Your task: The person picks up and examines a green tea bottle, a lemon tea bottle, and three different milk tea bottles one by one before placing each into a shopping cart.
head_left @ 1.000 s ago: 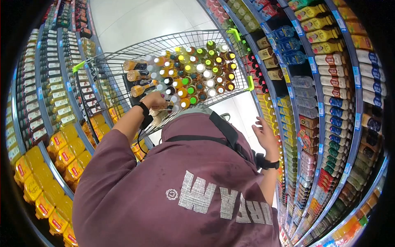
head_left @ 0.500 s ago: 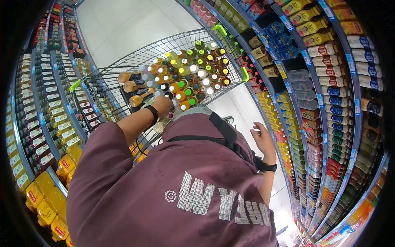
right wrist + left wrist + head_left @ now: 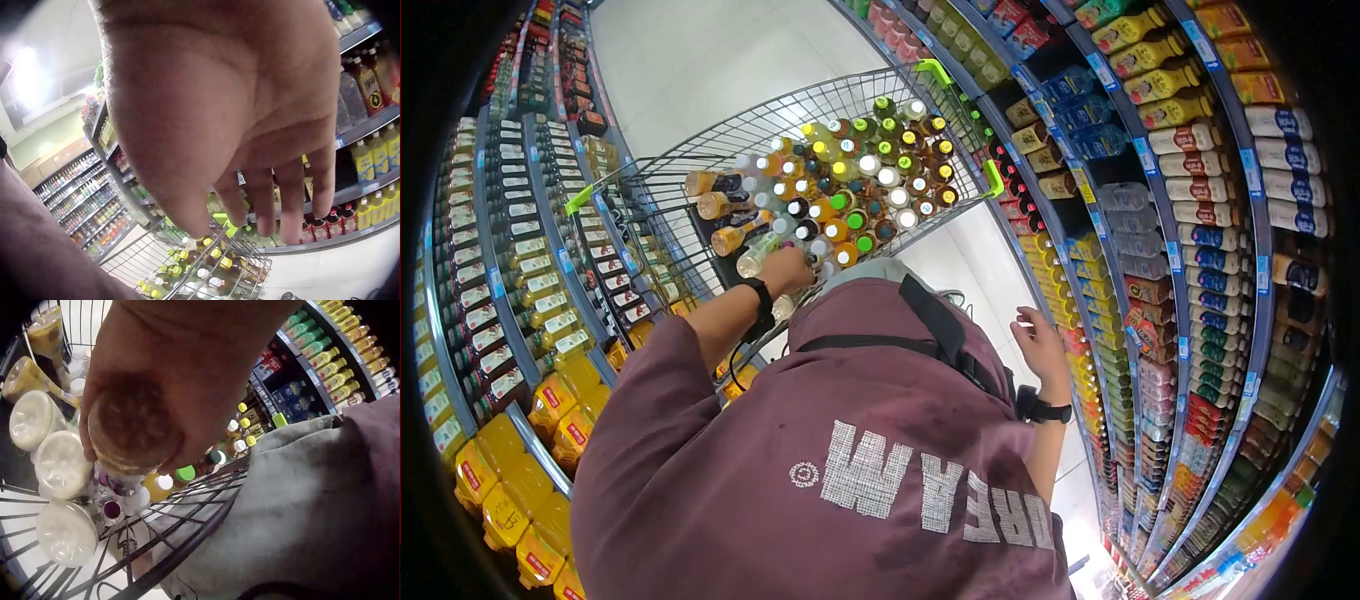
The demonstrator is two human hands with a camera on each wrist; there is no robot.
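Observation:
My left hand (image 3: 785, 272) is low at the near left end of the shopping cart (image 3: 670, 152). Its fingers curl round a bottle (image 3: 134, 428) whose round, shaded base faces the left wrist camera; the label is hidden. Just beside that hand, a pale bottle (image 3: 752, 262) lies over the others. Milky-white bottle bases (image 3: 62, 464) show next to the grip in the left wrist view. Closely packed upright bottles (image 3: 870, 165) with white, yellow and green caps fill the cart. My right hand (image 3: 1042, 345) hangs at the right side, fingers loosely spread, holding nothing.
Orange-toned bottles (image 3: 730, 238) lie tilted at the cart's left end. Drink shelves (image 3: 1140, 240) rise close on the right, and bottle shelves (image 3: 510, 240) line the left. Pale floor tiles (image 3: 720, 50) stretch beyond the cart.
My left hand has moved nearer my body, down at the cart's near left corner. The pale bottle beside it shows more plainly now. My right hand stays at my side.

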